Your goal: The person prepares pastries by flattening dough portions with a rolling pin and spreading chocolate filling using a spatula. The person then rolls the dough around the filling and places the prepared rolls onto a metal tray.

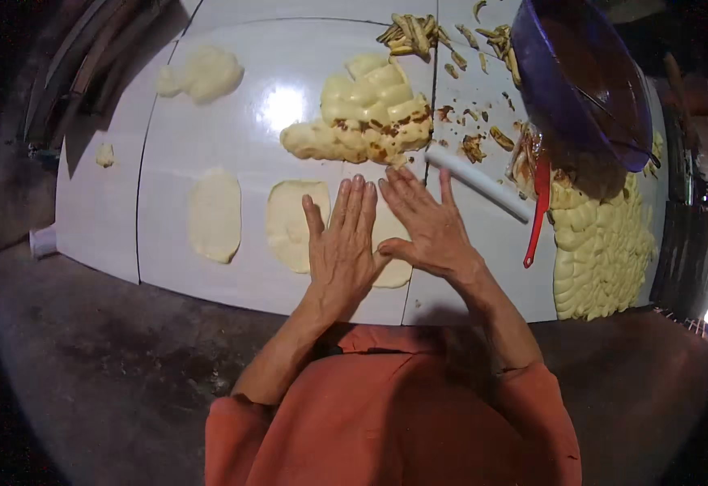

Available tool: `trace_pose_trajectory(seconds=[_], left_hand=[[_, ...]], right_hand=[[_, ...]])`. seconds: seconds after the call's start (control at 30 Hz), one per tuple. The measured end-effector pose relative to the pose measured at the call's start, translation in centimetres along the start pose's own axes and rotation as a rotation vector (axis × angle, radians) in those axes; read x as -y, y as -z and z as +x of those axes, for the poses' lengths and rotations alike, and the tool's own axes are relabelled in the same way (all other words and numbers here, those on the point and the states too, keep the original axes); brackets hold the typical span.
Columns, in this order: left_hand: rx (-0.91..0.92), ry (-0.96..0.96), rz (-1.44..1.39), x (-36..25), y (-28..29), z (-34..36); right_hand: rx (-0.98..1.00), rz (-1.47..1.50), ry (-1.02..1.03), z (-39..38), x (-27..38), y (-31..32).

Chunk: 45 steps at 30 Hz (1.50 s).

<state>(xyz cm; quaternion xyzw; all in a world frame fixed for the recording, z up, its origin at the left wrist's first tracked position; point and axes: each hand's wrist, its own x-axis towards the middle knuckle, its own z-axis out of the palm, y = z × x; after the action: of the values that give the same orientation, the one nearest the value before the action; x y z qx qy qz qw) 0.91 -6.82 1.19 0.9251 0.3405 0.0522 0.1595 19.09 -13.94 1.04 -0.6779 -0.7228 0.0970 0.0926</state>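
Both hands lie flat, palms down, on the white table in front of me. My left hand [346, 235] overlaps the right edge of a flattened dough piece [285, 223], its fingers stretched forward. My right hand [427, 231] rests over another flat dough piece [394, 275], which is mostly hidden beneath the hands; its fingers are spread and the two thumbs nearly meet. Farther left lies an oval sheet of dough [214, 215]. Just beyond my fingertips sits a heap of pale dough pieces [370, 93] with brown smears along its near side.
A white rolling pin [479, 184] lies slanting at the right, beside a red-handled tool [539, 206]. A purple basin [542, 77] holds brown contents. Many dough pieces [601, 251] are packed at the right edge. A dough lump [206, 74] sits far left; yellowish strips [410, 35] lie at the back.
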Motion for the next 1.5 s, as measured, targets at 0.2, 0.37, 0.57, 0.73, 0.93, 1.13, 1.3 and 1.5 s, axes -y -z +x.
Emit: trace_pose_trajectory(seconds=[0.2, 0.37, 0.57, 0.73, 0.93, 1.13, 1.3, 1.5], left_hand=[[0.020, -0.026, 0.085, 0.0, 0.9, -2.6], [0.167, -0.123, -0.034, -2.4, -0.9, -9.3], [0.137, -0.032, 0.033, -2.7, -0.2, -9.7], [0.125, -0.065, 0.071, -1.7, 0.9, -10.0], [0.175, -0.154, 0.048, -1.0, 0.8, -7.6], [0.033, 0.063, 0.129, 3.8, 3.4, -7.5], [0.091, 0.217, 0.242, 9.3, 3.6, -4.2], [0.128, 0.235, 0.223, 9.6, 4.0, -5.0]], right_hand=[[-0.020, 0.147, -0.033, -2.0, 0.7, 0.6], [0.103, 0.124, 0.031, -8.4, 4.9, -0.4], [0.108, 0.080, -0.048, -9.0, 4.9, -1.4], [0.039, 0.133, -0.038, -8.1, 5.5, -0.3], [0.015, 0.116, -0.001, -7.2, 4.4, -0.2], [-0.590, 0.209, -0.576, -9.1, -2.4, 4.7], [-0.567, -0.129, -0.835, -11.6, -9.1, 5.5], [-0.447, -0.042, -1.044, -12.4, -10.4, 6.3]])
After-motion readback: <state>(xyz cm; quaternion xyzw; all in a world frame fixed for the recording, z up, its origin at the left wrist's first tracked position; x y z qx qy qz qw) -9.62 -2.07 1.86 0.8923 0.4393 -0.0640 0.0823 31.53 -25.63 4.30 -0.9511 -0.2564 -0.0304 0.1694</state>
